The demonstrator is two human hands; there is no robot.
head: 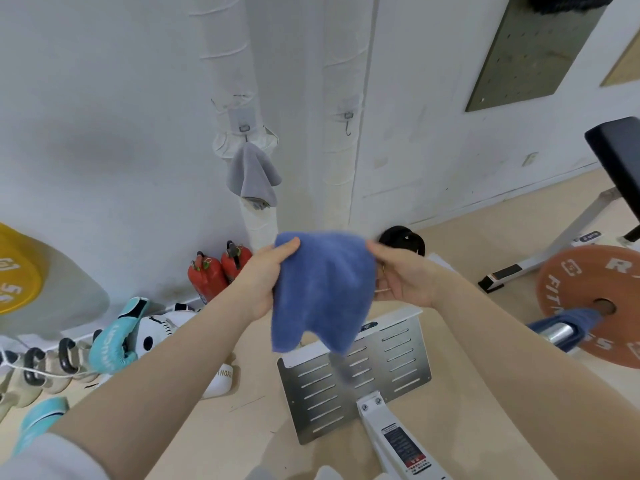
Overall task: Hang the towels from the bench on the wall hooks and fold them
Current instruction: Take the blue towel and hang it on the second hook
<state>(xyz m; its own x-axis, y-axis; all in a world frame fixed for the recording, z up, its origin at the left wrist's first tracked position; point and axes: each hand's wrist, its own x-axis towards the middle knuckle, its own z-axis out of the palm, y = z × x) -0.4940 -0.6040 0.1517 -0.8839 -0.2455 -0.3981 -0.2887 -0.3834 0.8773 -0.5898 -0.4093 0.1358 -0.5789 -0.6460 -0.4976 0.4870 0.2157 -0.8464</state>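
A blue towel (322,289) hangs spread between both hands in front of the wall. My left hand (266,275) pinches its upper left corner and my right hand (401,275) holds its upper right edge. A grey towel (252,174) hangs bunched from the left wall hook (244,128) on a wrapped pipe. The right wall hook (348,123) on the second pipe is bare, above and slightly right of the blue towel. Another blue towel (568,325) lies draped over a barbell sleeve at the right.
A metal footplate (381,382) of a white machine frame lies on the floor below the towel. Two red extinguishers (218,275) stand by the wall. Boxing gloves (114,341) and kettlebells lie at left. An orange weight plate (595,299) and a black bench pad (620,150) are at right.
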